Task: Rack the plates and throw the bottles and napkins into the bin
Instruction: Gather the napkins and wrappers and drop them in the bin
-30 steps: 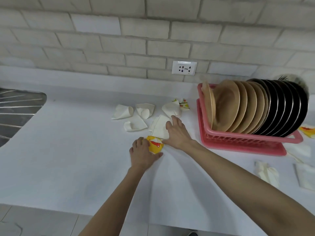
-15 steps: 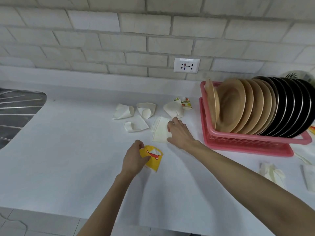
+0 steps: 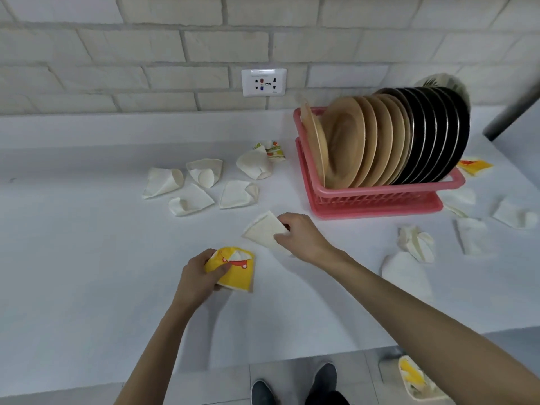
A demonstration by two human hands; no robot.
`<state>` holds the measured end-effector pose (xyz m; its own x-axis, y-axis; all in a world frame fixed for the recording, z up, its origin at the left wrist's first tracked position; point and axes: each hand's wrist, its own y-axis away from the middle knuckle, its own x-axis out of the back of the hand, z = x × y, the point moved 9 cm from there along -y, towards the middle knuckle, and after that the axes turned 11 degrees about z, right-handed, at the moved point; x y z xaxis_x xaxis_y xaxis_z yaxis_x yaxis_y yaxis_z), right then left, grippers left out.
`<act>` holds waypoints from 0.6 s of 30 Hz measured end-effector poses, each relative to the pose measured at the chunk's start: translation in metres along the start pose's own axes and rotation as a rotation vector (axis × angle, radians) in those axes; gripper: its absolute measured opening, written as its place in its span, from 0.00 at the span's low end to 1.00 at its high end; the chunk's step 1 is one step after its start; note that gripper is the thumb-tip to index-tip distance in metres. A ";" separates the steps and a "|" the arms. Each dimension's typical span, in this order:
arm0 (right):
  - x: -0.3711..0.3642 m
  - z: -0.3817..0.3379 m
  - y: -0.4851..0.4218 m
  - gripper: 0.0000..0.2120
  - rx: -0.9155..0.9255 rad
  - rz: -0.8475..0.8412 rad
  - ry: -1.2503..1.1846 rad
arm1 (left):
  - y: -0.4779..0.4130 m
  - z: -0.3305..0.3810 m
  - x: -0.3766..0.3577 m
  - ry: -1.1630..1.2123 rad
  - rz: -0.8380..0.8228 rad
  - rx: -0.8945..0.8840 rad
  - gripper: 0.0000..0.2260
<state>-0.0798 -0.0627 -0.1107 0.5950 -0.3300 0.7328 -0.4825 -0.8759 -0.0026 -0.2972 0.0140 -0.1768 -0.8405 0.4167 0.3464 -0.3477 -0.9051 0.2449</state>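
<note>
Left hand [image 3: 198,276] is closed around a crumpled yellow napkin [image 3: 235,271] with red print, held just above the white worktop [image 3: 73,258] near the front edge. Right hand [image 3: 304,238] pinches a folded white napkin [image 3: 263,230] between thumb and fingers; its far corner looks to be on or just off the worktop, cannot tell which.

Loose white napkins [image 3: 193,181] sit in a cluster behind the hands, five of them, rolled or folded into cones. One of those, at the right end, touches a printed green/orange wrapper [image 3: 274,150] near the wall.

Pink dish rack [image 3: 380,200] sits on the worktop at right, close to the wall. It holds tan plates [image 3: 350,141] on the left and black plates [image 3: 432,133] on the right, all upright on edge and packed close. Something pale with dark marks shows behind the black plates, too blurred to identify.

More white napkins [image 3: 415,244] lie right of the rack and in front of it, well apart from the hands. Another yellow napkin [image 3: 474,166] pokes out behind the rack's right end.

Below the worktop edge: floor, dark shoes [image 3: 292,387], and a container [image 3: 415,381] at lower right with yellow and white paper in it. Wall socket [image 3: 264,82] on the brick wall above.
</note>
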 end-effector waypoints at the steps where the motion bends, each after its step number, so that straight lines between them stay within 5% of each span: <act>1: 0.003 0.003 0.009 0.05 -0.008 -0.001 0.005 | 0.005 -0.001 -0.003 0.009 -0.002 0.009 0.14; 9: 0.051 0.042 0.074 0.10 -0.123 0.078 -0.071 | 0.056 0.007 -0.048 0.048 -0.120 0.050 0.13; 18: 0.158 0.140 0.203 0.15 -0.273 0.299 -0.172 | 0.142 0.046 -0.179 -0.054 -0.387 -0.010 0.14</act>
<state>0.0064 -0.3424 -0.0905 0.4910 -0.6287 0.6031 -0.7879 -0.6157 -0.0004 -0.1774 -0.1852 -0.1621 -0.6232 0.7313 0.2772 -0.6393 -0.6805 0.3580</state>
